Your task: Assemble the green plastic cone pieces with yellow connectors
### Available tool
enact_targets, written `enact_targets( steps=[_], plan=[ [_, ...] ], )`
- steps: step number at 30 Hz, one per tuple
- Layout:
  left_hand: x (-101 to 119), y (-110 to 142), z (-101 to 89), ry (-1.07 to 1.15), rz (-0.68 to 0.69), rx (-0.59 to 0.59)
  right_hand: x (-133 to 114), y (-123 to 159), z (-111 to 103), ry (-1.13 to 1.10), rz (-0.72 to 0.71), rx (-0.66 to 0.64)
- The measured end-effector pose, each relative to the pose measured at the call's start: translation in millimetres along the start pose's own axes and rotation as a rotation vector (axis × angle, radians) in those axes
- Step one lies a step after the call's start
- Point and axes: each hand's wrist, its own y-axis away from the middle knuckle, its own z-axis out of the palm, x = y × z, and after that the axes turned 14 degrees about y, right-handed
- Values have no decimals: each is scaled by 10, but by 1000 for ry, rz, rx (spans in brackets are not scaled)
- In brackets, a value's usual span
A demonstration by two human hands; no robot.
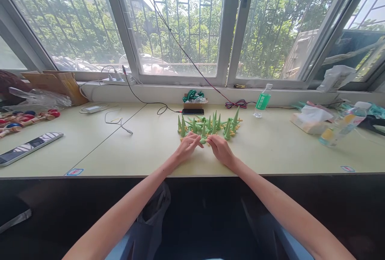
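Both hands meet at a green pointed plastic piece (pixel 203 136) near the front of a cluster on the table. Its cone tip points up and its rounded base sits between my fingertips. My left hand (pixel 189 145) is closed, pinching the piece from the left. From the right, my right hand (pixel 221 148) has its fingers pressed together at the base, where a bit of yellow shows; what exactly it grips is too small to tell. Just behind stand and lie several similar green cones (pixel 235 118) with yellow parts.
Behind the cluster lie a black phone (pixel 193 111) on a cable and a small box (pixel 195 103) of green material. A bottle (pixel 262 101) stands right of them, with a tissue box (pixel 309 121) farther right. Leftward are a white cable (pixel 118 121) and a dark flat device (pixel 30 148).
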Motion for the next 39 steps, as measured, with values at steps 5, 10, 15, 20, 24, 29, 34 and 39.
enact_targets(
  steps=[5, 10, 15, 20, 24, 29, 34, 39],
  plan=[
    [10, 17, -18, -17, -11, -24, 4, 7, -1, -21, 19, -15],
    [29, 37, -12, -99, 67, -6, 24, 18, 9, -5, 89, -7],
    [17, 39, 3, -123, 119, 22, 41, 24, 31, 2, 105, -19],
    [19, 42, 12, -131, 146, 35, 38, 26, 39, -1, 124, -23],
    [25, 43, 21, -139, 143, 41, 41, 27, 42, -7, 124, -17],
    [22, 40, 29, -153, 153, 51, 41, 26, 39, -10, 129, -13],
    [1, 39, 33, -152, 154, 54, 36, 22, 33, -8, 140, -17],
    [-24, 40, 37, -129, 148, 52, 31, 20, 32, -12, 150, -16]
  ],
)
